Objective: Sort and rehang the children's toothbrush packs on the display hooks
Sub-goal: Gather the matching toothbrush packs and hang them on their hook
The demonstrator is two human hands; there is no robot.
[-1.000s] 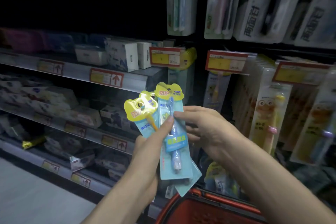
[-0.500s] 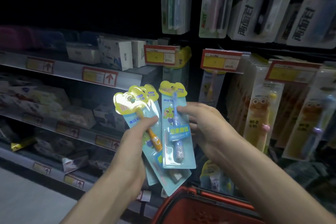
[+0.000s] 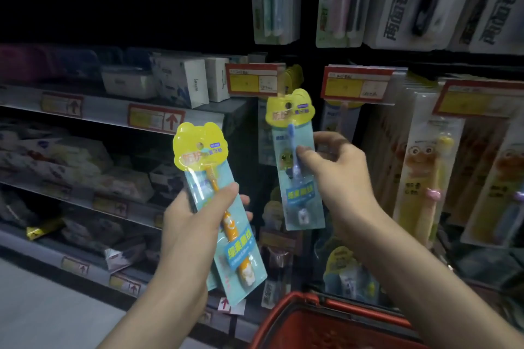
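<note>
Right hand (image 3: 337, 176): thumb and fingertips pinched on right edge of blue toothbrush pack (image 3: 297, 167), pack upright, yellow top above fingers, just under price tag (image 3: 253, 79); wrist bent, forearm running down to lower right
Left hand (image 3: 195, 224): thumb across front, fingers curled behind, closed on orange toothbrush pack (image 3: 224, 207) with more packs stacked behind it; top tilted left above thumb, bottom sticking out below palm; forearm rising from lower left
Two packs apart
Red basket (image 3: 326, 323) below both wrists
</note>
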